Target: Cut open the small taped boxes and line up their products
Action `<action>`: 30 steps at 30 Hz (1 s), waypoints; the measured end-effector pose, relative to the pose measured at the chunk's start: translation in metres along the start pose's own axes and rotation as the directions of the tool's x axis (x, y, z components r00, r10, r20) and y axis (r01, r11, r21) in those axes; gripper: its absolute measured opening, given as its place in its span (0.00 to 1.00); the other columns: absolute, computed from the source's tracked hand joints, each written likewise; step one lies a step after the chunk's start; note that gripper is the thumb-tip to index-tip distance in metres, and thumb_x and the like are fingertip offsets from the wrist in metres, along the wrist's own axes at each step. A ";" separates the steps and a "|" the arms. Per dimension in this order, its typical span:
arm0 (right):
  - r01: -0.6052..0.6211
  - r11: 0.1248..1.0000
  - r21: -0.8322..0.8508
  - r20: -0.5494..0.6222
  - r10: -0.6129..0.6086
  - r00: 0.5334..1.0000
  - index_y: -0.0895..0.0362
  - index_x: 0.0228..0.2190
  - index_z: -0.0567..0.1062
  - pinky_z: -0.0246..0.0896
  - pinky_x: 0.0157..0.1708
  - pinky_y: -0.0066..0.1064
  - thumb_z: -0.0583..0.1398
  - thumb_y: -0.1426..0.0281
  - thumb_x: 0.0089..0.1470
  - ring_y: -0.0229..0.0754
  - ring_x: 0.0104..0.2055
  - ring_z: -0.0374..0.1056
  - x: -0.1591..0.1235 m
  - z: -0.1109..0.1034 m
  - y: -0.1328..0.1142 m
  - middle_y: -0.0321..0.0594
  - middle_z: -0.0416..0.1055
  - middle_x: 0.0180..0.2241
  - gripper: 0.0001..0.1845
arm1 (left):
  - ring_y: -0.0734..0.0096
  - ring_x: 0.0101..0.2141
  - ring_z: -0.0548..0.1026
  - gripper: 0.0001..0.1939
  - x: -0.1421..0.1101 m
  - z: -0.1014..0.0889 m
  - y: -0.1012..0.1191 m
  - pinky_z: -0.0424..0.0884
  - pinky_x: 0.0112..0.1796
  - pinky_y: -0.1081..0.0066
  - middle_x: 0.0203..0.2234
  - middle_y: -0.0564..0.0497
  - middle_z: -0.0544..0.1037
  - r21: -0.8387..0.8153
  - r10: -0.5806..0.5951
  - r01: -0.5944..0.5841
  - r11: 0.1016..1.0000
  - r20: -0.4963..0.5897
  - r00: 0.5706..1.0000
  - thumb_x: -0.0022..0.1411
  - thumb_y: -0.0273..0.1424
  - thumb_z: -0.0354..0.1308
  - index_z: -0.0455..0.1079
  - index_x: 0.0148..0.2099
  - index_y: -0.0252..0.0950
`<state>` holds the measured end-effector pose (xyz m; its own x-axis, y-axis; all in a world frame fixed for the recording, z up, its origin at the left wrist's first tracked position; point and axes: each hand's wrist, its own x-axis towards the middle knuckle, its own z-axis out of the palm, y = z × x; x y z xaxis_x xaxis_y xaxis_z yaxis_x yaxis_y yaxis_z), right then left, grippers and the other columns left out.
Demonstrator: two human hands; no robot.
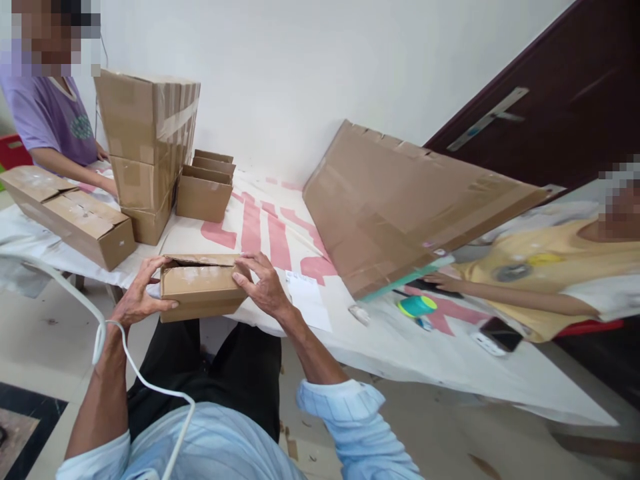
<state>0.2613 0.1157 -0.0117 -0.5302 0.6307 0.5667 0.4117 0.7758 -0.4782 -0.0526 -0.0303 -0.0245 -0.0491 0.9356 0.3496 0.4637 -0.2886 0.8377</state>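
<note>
A small brown cardboard box is between my two hands at the table's near edge, above my lap. Its top flaps do not quite meet, leaving a dark gap along the top. My left hand grips the box's left end, thumb on the front face and fingers at the upper corner. At the right end, my right hand holds the upper corner with its fingers on top and thumb on the front. The underside of the box is hidden from me.
Stacked closed boxes stand at the back left, beside open boxes. Two closed boxes lie left. A large cardboard sheet leans on the right. Paper, green tape and a phone lie on the table. Two people sit nearby.
</note>
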 end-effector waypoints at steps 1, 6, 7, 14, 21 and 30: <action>0.002 1.000 0.000 0.011 -0.002 1.000 0.51 0.50 0.81 0.68 0.64 0.52 0.61 0.62 0.67 0.56 0.59 0.71 0.001 0.000 0.000 0.50 0.75 0.53 0.14 | 0.40 0.69 0.66 0.46 0.000 0.000 0.000 0.76 0.59 0.47 0.69 0.42 0.64 0.003 0.000 0.000 1.000 0.002 1.000 0.53 0.45 0.78 0.65 0.71 0.51; -0.026 1.000 0.015 0.039 0.025 0.999 0.51 0.51 0.81 0.68 0.63 0.52 0.62 0.62 0.66 0.56 0.59 0.71 0.004 0.000 0.000 0.49 0.76 0.53 0.15 | 0.41 0.68 0.66 0.44 0.001 0.000 -0.002 0.76 0.60 0.47 0.67 0.42 0.65 0.022 -0.006 0.006 1.000 0.016 1.000 0.52 0.45 0.78 0.68 0.68 0.49; -0.035 0.999 0.027 0.051 0.033 0.998 0.50 0.50 0.81 0.68 0.62 0.51 0.63 0.62 0.66 0.55 0.59 0.71 0.006 -0.001 0.000 0.48 0.76 0.52 0.14 | 0.41 0.67 0.67 0.42 0.001 0.000 -0.002 0.76 0.60 0.47 0.66 0.43 0.65 0.030 -0.006 0.006 1.000 0.015 1.000 0.52 0.45 0.79 0.70 0.67 0.49; -0.059 0.998 -0.020 0.244 0.062 0.968 0.52 0.40 0.82 0.69 0.49 0.39 0.66 0.62 0.64 0.47 0.47 0.72 0.037 -0.016 -0.005 0.42 0.75 0.42 0.08 | 0.43 0.65 0.68 0.42 0.003 0.001 0.002 0.77 0.59 0.49 0.63 0.44 0.65 0.052 0.001 -0.002 0.999 0.027 1.000 0.52 0.44 0.79 0.70 0.67 0.49; 0.046 0.971 -0.233 0.339 0.037 0.940 0.54 0.36 0.82 0.64 0.43 0.33 0.65 0.62 0.68 0.44 0.45 0.72 0.056 -0.019 -0.013 0.41 0.76 0.41 0.10 | 0.43 0.64 0.68 0.43 0.006 -0.001 0.003 0.76 0.58 0.49 0.62 0.44 0.66 0.069 -0.005 0.002 0.998 0.039 0.999 0.51 0.45 0.79 0.69 0.67 0.50; 0.173 0.881 -0.440 0.455 0.053 0.889 0.56 0.41 0.83 0.61 0.39 0.34 0.60 0.58 0.73 0.48 0.46 0.73 0.065 -0.020 -0.021 0.48 0.77 0.45 0.17 | 0.42 0.64 0.68 0.46 0.008 0.000 0.002 0.76 0.58 0.48 0.62 0.44 0.65 0.079 0.003 -0.007 0.997 0.044 0.999 0.51 0.46 0.79 0.68 0.69 0.51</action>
<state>0.2331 0.1406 0.0481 -0.7866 0.5925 0.1736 0.5974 0.8015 -0.0284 -0.0523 -0.0234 -0.0194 -0.0085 0.9428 0.3333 0.5328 -0.2778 0.7994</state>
